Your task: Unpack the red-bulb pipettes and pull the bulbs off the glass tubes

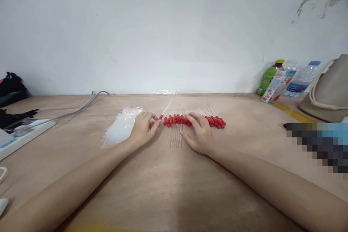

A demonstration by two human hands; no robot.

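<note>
My left hand point(143, 127) pinches a slim clear tube with a red cap point(161, 117); the tube points up and away from me. A row of similar red-capped tubes point(178, 119) lies across the table, clear ends pointing to the wall. Several thin metal needles point(175, 139) lie side by side in front of the row. My right hand point(200, 136) rests over the row, with thumb and fingers apart. Its thumb tip is at the rightmost needle and its fingertips are at the red caps, part of which it hides. Beside my left hand lies a stack of clear plastic bags point(119, 128).
Bottles, one with a green label point(268, 78) and one with a blue cap point(300, 81), stand at the back right by a beige bag point(330, 87). A white power strip point(35, 128) with a grey cable point(78, 110) lies left. A pixelated dark patch covers the right edge.
</note>
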